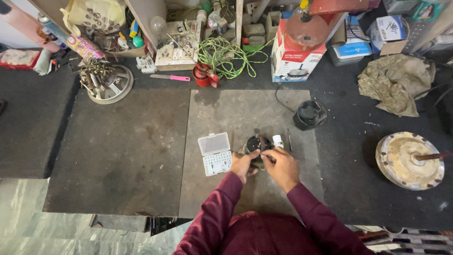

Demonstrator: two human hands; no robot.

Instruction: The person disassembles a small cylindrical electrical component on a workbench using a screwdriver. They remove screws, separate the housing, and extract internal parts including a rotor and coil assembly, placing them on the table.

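Note:
A small dark round motor (255,143) with a short shaft pointing away from me stands on a grey mat (236,118). My left hand (243,166) grips its near left side. My right hand (282,165) has its fingers closed on the near right side of the motor; I cannot tell whether a tool is in it. An open white bit case (215,154) lies just left of my left hand. A small white tube (278,140) and a thin dark rod (289,140) lie right of the motor.
A black cup-shaped housing (309,114) with a cord sits beyond to the right. A round fan-motor plate (409,159) lies far right, a crumpled cloth (395,82) behind it. Tangled green wire (224,54), a red cup (202,75), a pink-handled knife (171,77) and boxes crowd the back.

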